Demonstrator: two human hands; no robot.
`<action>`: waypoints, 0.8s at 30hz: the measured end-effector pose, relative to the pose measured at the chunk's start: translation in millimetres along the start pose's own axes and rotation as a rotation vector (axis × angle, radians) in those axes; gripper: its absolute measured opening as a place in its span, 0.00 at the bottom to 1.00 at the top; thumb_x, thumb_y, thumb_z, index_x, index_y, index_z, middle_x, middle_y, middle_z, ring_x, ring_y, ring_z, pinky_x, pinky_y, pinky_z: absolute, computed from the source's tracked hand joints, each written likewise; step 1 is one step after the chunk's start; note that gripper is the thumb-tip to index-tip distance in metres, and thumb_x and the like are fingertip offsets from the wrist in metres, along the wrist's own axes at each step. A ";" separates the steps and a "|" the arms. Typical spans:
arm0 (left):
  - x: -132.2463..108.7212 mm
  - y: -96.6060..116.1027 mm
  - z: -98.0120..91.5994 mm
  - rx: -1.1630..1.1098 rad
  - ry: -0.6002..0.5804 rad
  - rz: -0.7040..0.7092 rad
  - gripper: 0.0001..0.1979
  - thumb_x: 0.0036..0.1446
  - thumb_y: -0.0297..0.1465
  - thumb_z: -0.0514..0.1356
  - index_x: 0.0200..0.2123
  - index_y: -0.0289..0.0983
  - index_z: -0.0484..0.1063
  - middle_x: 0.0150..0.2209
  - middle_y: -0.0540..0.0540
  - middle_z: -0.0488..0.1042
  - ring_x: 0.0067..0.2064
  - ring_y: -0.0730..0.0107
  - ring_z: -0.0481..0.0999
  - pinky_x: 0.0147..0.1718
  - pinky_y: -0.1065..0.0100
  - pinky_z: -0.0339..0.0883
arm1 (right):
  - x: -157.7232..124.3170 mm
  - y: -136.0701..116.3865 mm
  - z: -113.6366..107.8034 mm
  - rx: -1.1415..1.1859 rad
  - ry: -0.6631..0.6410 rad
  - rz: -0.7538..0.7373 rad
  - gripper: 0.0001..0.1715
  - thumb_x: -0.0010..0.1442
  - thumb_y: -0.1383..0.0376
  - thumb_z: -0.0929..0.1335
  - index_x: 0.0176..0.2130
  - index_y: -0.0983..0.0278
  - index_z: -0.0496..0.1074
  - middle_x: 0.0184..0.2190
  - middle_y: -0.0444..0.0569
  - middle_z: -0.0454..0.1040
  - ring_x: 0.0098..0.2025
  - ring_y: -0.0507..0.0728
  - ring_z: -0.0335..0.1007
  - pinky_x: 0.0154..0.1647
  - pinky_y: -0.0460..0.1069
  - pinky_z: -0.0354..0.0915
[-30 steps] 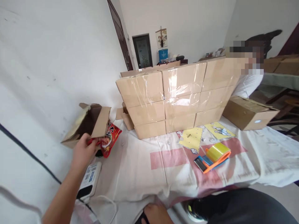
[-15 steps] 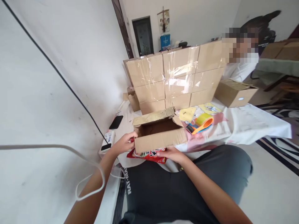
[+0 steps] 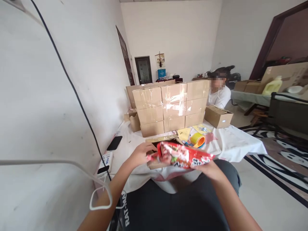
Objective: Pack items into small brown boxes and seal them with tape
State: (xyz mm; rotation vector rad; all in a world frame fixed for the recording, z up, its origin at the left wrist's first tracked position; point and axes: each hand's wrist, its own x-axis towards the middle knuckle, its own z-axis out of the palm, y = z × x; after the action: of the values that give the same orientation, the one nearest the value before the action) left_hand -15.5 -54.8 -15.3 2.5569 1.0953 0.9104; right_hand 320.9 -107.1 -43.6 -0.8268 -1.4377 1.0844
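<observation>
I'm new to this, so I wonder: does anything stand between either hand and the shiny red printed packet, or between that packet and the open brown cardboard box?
Nothing visible does. The right hand holds one end of the shiny red packet; the left hand is at the other. The packet partly hides the brown cardboard box.

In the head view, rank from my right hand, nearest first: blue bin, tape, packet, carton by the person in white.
1. Packet: in your right hand.
2. Tape: just beyond, on the table.
3. Carton: farther along, toward the right.
4. Blue bin: far background.
</observation>
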 end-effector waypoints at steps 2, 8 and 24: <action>8.8 2.8 6.1 0.068 -0.094 -0.014 0.13 0.63 0.43 0.61 0.43 0.43 0.79 0.51 0.41 0.80 0.58 0.50 0.75 0.56 0.52 0.69 | 25.6 -16.7 11.0 0.010 0.128 -0.055 0.43 0.40 0.49 0.83 0.52 0.60 0.77 0.44 0.56 0.82 0.52 0.71 0.77 0.56 0.69 0.72; 26.6 -6.1 16.4 0.279 -0.245 0.077 0.16 0.63 0.44 0.60 0.29 0.40 0.78 0.62 0.42 0.73 0.71 0.42 0.58 0.68 0.39 0.49 | 93.3 -22.0 76.8 0.260 -0.060 -0.144 0.39 0.51 0.40 0.75 0.52 0.62 0.75 0.45 0.54 0.81 0.54 0.68 0.76 0.58 0.66 0.70; 6.9 -36.5 2.5 0.299 0.128 0.057 0.12 0.62 0.39 0.59 0.28 0.41 0.65 0.30 0.48 0.73 0.39 0.59 0.73 0.50 0.55 0.60 | 126.2 23.5 44.1 -0.040 0.014 -0.016 0.26 0.49 0.61 0.73 0.47 0.60 0.65 0.44 0.47 0.73 0.49 0.59 0.71 0.52 0.53 0.69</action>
State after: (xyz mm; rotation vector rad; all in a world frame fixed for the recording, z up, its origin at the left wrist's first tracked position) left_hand -31.5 -24.3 -29.3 2.8144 1.2878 1.0040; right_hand 256.0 9.9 -21.2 -0.8480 -1.4562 1.0386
